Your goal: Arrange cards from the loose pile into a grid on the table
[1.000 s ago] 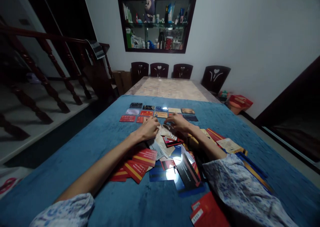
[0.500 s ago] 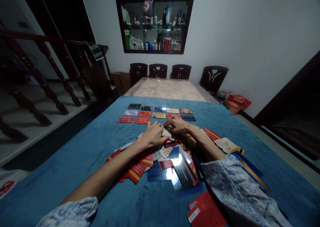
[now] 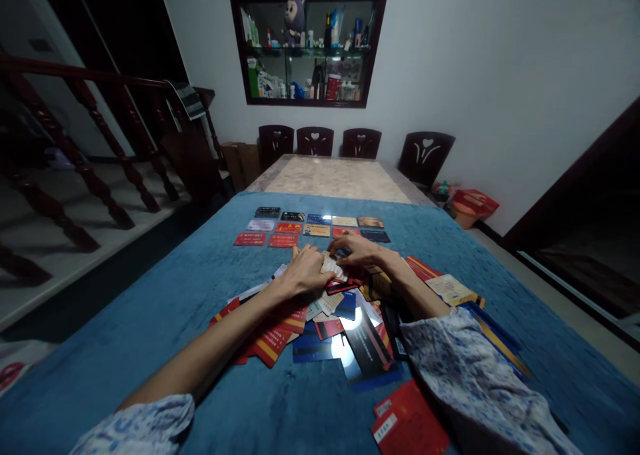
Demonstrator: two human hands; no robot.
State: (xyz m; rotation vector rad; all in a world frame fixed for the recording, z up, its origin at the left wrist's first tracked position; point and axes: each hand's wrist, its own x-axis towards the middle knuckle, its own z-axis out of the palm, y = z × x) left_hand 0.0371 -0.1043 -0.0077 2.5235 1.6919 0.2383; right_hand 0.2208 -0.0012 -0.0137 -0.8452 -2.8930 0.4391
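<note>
Between my two hands is a pale card with printed lines [image 3: 334, 265], at the far side of a loose pile of cards. My left hand [image 3: 308, 268] is closed at its left edge, thumb pointing right. My right hand [image 3: 353, 247] curls over its right side, fingertips bent down. The pile spreads under my forearms, with red cards [image 3: 270, 343], a blue card [image 3: 313, 345] and a black card [image 3: 367, 341]. Beyond my hands, cards lie in three rows, among them a red card [image 3: 250, 239] and a dark blue card [image 3: 375, 236].
A blue cloth [image 3: 165, 295] covers the near table. Red cards [image 3: 413, 421] lie near the front edge, and a yellowish card [image 3: 453, 289] lies right of my right forearm. Dark chairs [image 3: 363, 143] stand at the far end, below a wall cabinet [image 3: 307, 105].
My hands stay almost in place; more of the pale card shows between them. The whole view has shifted very slightly.
</note>
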